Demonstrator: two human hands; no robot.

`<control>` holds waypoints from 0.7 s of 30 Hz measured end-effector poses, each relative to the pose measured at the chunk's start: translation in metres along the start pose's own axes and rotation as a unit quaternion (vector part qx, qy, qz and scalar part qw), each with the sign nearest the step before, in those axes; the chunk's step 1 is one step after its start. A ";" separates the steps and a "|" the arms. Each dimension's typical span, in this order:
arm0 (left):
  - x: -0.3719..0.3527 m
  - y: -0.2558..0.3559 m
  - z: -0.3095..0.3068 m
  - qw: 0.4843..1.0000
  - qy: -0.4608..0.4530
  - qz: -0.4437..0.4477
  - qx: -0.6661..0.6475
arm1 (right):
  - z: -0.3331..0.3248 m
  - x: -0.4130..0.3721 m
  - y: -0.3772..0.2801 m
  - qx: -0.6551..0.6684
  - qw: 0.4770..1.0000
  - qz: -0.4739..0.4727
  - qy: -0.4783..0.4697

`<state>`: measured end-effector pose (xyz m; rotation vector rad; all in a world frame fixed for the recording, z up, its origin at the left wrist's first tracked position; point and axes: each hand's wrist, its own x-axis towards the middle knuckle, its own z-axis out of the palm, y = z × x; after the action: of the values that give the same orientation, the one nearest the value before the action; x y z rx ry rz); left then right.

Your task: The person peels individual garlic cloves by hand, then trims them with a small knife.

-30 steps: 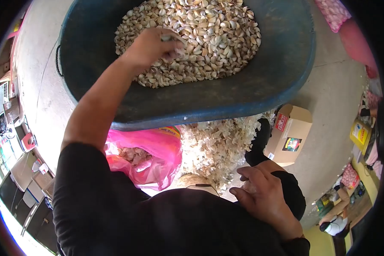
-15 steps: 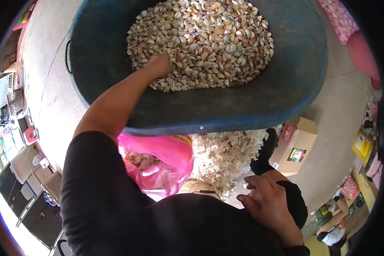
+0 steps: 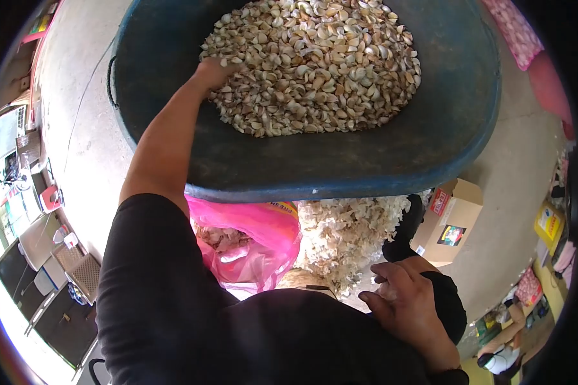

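Observation:
A large heap of unpeeled garlic cloves (image 3: 321,70) lies in a wide dark blue tub (image 3: 340,163). My left hand (image 3: 215,73) is at the heap's left edge, its fingertips partly hidden among the cloves. Held low in front of my body, my right hand (image 3: 408,298) is curled, thumb toward the fingers, around pale garlic cloves that show only in part. Below the tub's near rim is a pink mesh bag (image 3: 263,224) with papery skins inside. Beside it a pile of loose garlic skins (image 3: 340,237) covers the floor.
A cardboard box (image 3: 448,221) stands right of the skins, by my leg. Full pink mesh sacks (image 3: 515,29) are at the upper right. A yellow container (image 3: 549,224) and another person (image 3: 502,356) are far right. Crates (image 3: 77,269) stand at left.
My left hand has moved left and slightly up along the edge of the cloves. My right hand stays low, still curled. The whole view has shifted slightly.

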<state>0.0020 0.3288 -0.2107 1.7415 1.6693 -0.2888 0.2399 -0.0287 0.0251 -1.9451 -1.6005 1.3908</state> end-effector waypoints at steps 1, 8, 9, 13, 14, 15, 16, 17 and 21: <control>-0.001 -0.001 -0.003 0.998 0.047 -0.033 -0.012 | 0.001 0.000 0.001 0.001 1.000 -0.006 0.005; 0.002 0.005 0.006 0.954 -0.249 0.089 0.144 | 0.001 -0.001 0.002 -0.004 1.000 0.011 -0.011; 0.017 -0.005 0.024 0.909 -0.270 0.177 0.262 | 0.001 -0.001 0.003 -0.004 1.000 0.016 -0.015; 0.007 0.016 0.057 0.913 -0.199 0.064 0.349 | 0.001 0.001 0.004 -0.012 0.999 0.030 -0.022; 0.004 0.018 0.064 0.931 -0.154 0.042 0.329 | 0.001 0.001 0.005 -0.013 0.999 0.036 -0.025; 0.002 0.018 0.072 0.945 -0.107 0.019 0.308 | 0.003 0.000 0.006 -0.014 0.999 0.041 -0.029; 0.002 0.016 0.078 0.956 -0.058 -0.005 0.286 | 0.003 0.000 0.007 -0.015 0.998 0.045 -0.032; 0.008 0.010 0.084 0.949 -0.066 0.000 0.308 | 0.004 0.001 0.007 -0.012 0.998 0.049 -0.032; 0.020 0.011 0.072 0.915 -0.144 0.107 0.361 | 0.002 0.002 0.007 -0.009 0.998 0.056 -0.034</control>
<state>0.0365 0.3014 -0.2717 2.2409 1.2061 -1.1116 0.2420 -0.0303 0.0184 -2.0482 -1.5590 1.5052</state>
